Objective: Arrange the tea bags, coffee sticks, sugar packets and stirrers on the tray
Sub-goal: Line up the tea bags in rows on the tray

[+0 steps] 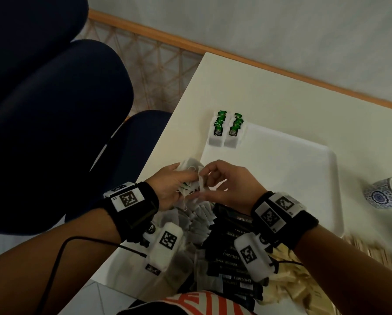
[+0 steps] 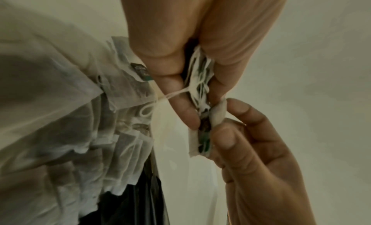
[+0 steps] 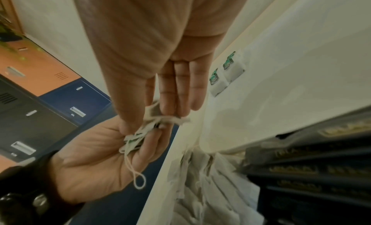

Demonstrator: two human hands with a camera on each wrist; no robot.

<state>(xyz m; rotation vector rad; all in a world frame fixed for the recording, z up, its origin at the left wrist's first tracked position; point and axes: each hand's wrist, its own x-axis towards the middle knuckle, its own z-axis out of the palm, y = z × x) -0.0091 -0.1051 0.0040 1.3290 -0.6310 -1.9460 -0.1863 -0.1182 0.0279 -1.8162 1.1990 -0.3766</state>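
Surface: a cream-white table [image 1: 270,92] with a square corner at the far left. Beyond it, a wooden skirting strip [image 1: 190,45] runs along a pale wall [image 1: 258,19]; a rattan-pattern panel [image 1: 158,64] shows past the table's left edge. Dark blue chair cushions [image 1: 54,98] fill the left of the head view. The right wrist view shows orange, blue and dark locker doors [image 3: 50,93] behind the hands.

A white tray [image 1: 304,169] lies on the table, right of centre. On its far left corner stand two short rows of tea bags with green tags [image 1: 226,129], side by side.

At the near edge lie a loose pile of tea bags [image 1: 190,223], black coffee sticks [image 1: 231,246] just right of it, then pale sugar packets [image 1: 290,276] and wooden stirrers [image 1: 367,246] at the near right. A blue-patterned cup [image 1: 386,192] stands at the right edge.

Left hand [image 1: 170,185]: fingers curled, gripping a bunch of tea bags [image 1: 191,178] above the tray's near left corner, strings dangling. Right hand [image 1: 231,185]: thumb and forefinger pinch one end of the same bunch, the other fingers extended. Both wrists carry black bands with printed markers.
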